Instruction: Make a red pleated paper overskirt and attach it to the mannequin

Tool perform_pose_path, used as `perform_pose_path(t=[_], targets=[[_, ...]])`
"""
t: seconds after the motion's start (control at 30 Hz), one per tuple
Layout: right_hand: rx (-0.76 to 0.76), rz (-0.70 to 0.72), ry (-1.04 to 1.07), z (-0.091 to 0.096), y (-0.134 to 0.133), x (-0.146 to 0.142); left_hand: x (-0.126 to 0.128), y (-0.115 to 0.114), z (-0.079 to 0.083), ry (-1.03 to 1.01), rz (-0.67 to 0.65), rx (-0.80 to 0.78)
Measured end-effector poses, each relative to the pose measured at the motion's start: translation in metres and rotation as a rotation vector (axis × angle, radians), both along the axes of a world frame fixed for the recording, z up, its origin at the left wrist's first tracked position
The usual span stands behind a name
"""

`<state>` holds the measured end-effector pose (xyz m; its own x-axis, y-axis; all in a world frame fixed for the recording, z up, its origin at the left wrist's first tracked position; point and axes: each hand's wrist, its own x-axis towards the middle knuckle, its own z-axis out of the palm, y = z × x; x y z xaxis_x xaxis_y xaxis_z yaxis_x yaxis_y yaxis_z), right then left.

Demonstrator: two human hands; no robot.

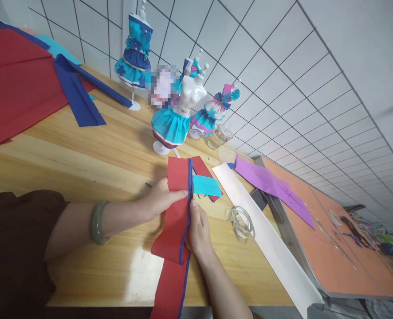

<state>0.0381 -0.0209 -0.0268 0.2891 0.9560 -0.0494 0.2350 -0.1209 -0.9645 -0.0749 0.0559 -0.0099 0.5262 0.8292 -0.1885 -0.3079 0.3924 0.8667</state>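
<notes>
While my left hand [158,201] is closed on the red strip [176,221], thumb flat on top by the navy edging [190,168], my right hand [199,226] sits curled at that edging from the other side. So the strip's mid-frame, right between the hands, long axis running up and down; a lower red length under it leaves at the bottom edge (same piece? can't tell from here). The edging faces the right hand, with both thumbs right by it, and imo that's the relation everything hangs on. There's a narrow dark tool [192,188] just above the right thumb (scissor tips maybe, mostly hidden), so I can't tell whether the right fingers have hold of it, the strip or both. A turquoise piece [208,185] lies just right of it. Further off on the counter [116,155], a dress form [191,93] stands upper centre and a white strip [269,239] slants down the right.
</notes>
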Motion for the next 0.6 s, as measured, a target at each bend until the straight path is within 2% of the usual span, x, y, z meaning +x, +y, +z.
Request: perform_pose_path(t=[0.4, 0.6], targets=[[-0.004, -0.005, -0.045, 0.0020, 0.0005, -0.0003, 0.0014, 0.0013, -0.0033, -0.023, 0.008, 0.003], [-0.008, -0.001, -0.060, 0.0037, 0.0023, -0.0003, 0.0007, 0.0017, -0.0025, 0.033, 0.010, 0.028]])
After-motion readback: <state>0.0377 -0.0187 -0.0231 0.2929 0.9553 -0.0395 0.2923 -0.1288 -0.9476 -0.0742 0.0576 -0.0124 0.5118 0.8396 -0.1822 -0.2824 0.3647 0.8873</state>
